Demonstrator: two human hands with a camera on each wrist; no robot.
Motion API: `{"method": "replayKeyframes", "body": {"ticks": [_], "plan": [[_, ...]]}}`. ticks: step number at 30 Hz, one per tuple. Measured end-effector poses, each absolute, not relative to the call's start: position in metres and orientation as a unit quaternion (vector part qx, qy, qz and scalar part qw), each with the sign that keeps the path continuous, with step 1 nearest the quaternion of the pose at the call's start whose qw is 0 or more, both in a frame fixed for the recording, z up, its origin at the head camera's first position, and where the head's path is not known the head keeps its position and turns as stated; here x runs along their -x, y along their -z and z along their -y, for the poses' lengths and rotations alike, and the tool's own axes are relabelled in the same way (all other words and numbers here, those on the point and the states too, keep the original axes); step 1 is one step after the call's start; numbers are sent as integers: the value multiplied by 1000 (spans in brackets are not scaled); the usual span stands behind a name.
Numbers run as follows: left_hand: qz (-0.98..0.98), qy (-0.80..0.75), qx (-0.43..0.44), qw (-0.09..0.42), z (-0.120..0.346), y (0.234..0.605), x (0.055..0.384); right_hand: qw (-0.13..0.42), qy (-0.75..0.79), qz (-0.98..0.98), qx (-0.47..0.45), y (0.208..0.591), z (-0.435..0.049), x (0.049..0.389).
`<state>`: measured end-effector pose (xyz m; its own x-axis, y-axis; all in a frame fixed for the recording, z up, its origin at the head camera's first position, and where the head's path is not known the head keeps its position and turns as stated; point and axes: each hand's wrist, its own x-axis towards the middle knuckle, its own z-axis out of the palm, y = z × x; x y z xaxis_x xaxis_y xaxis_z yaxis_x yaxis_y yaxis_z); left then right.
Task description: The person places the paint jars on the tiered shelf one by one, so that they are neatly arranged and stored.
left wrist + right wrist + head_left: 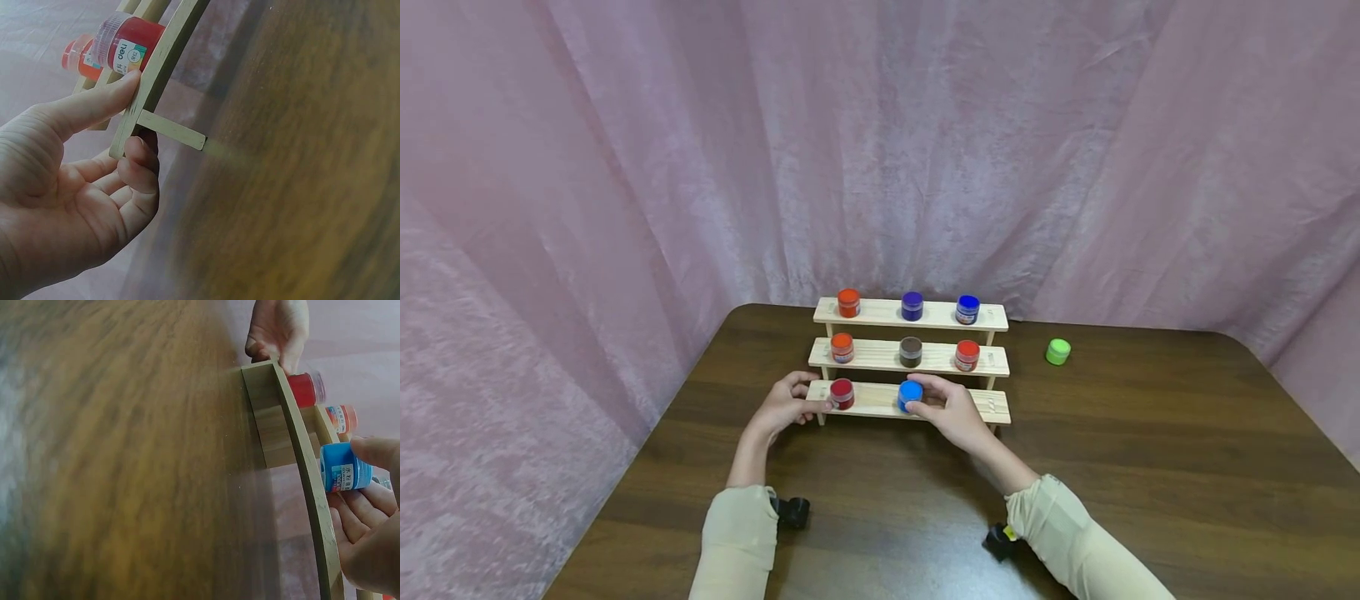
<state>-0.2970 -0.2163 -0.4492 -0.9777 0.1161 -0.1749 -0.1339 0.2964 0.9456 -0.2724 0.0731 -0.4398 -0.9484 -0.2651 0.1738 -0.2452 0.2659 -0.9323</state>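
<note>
A three-step wooden rack (872, 400) stands on the table with small paint jars on its steps. My left hand (786, 406) grips the left end of the lowest step, thumb on top beside a dark red jar (139, 45) and fingers curled beneath the board. With thumb and fingers my right hand (951, 410) holds a light blue paint jar (345, 467) at the middle of that same step. The jar is upright, its base right at the board. In the right wrist view its label faces the camera.
On the middle step sit an orange jar (842, 348), a dark brown jar (911, 352) and a red jar (967, 356). The top step bears an orange-red jar (848, 303), a purple jar (912, 306) and a blue jar (967, 310). A green jar (1058, 352) stands on the table at right.
</note>
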Motion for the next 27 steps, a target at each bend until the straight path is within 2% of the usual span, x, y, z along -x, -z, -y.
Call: {"method": "replayKeyframes", "body": {"ticks": [7, 12, 23, 27], "plan": [[-790, -603, 6, 113, 216, 443, 294, 17, 560, -813, 159, 418, -69, 258], [-788, -604, 2, 118, 212, 425, 285, 20, 541, -825, 164, 407, -68, 251], [-798, -593, 10, 109, 216, 446, 295, 25, 569, -806, 161, 440, -76, 272], [-800, -590, 7, 106, 215, 446, 294, 26, 598, -785, 159, 438, -77, 271]]}}
